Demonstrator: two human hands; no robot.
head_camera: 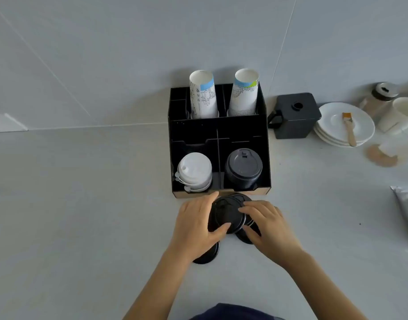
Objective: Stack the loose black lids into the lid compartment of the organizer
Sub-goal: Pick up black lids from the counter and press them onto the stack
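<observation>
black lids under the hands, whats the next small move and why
Probably square up the loose lids between the left hand and right hand, then lift. They overlap unevenly on the counter, and the black stack sits in the organizer's front right compartment, just ahead.

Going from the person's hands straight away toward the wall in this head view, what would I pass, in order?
Loose black lids held between the left hand and right hand → black lid stack in the organizer's front compartment → paper cups standing at the back → wall.
</observation>
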